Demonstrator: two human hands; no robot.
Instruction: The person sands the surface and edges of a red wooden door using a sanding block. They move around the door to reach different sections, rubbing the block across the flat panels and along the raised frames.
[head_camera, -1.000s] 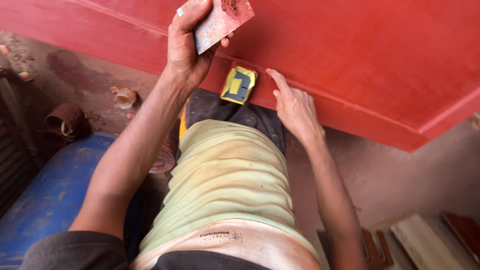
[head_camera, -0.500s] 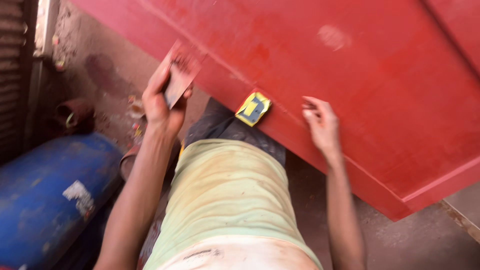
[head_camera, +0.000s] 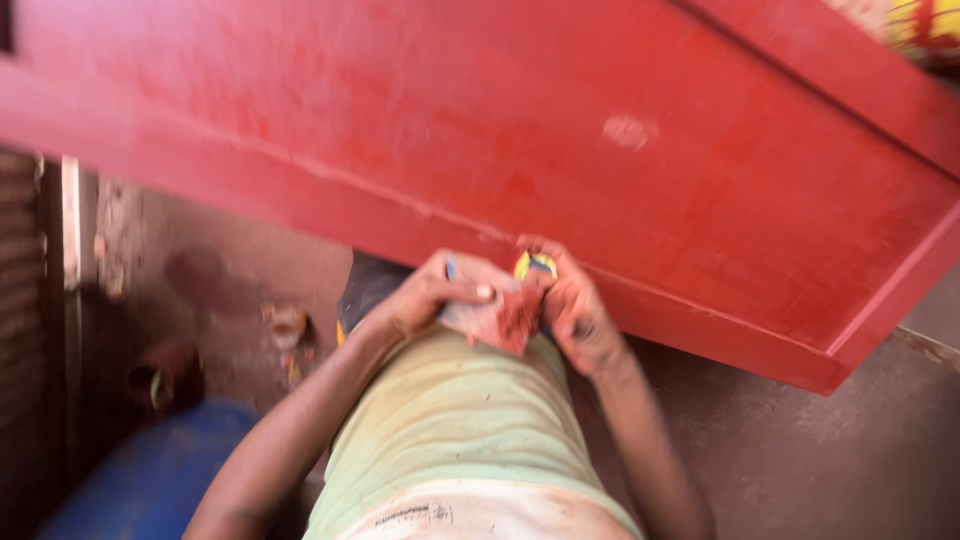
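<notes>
We see one small package, a yellow packet (head_camera: 536, 264) with a dark blue patch, at the lower edge of the red panel (head_camera: 620, 200), right where the edge passes in front of us. Only its top shows, blurred; the rest is covered by our right hand (head_camera: 575, 310), whose fingers close around it. Its shape we cannot tell. Our left hand (head_camera: 425, 295) is just beside it, below the same edge, pressing a flat scraper (head_camera: 495, 315) smeared with red. At the far upper right corner, beyond the red panel, a yellow and red patch (head_camera: 925, 25) shows; whether it is a package we cannot tell.
</notes>
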